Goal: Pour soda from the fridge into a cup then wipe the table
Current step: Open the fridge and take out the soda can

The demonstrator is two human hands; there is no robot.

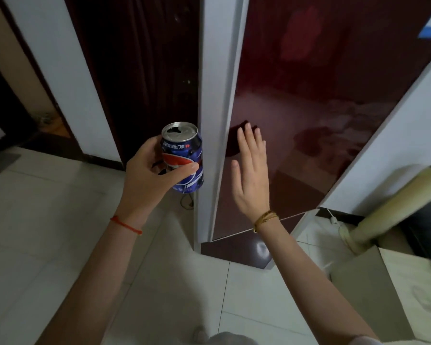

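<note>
1. Head view: the left hand (147, 175) grips the soda can (183, 158) upright, its top already open, just left of the fridge door (309, 108).
2. The right hand (250, 175), fingers (247, 138) straight and released, lies flat at the door's left part.
3. Judgement: push the door shut steadily, keeping the can level and clear of the door's edge.

Dim indoor light, wide-angle view, soft overall.

Glossy dark red fridge door (309, 108) carries hazy reflections and the shadow of the right hand (250, 175); small glare spot low on the panel. Floor tiles (47, 220) pale, evenly lit. Straight edges bow toward the corners. Pale pole (396, 202) at right smeared, blurred.
</note>
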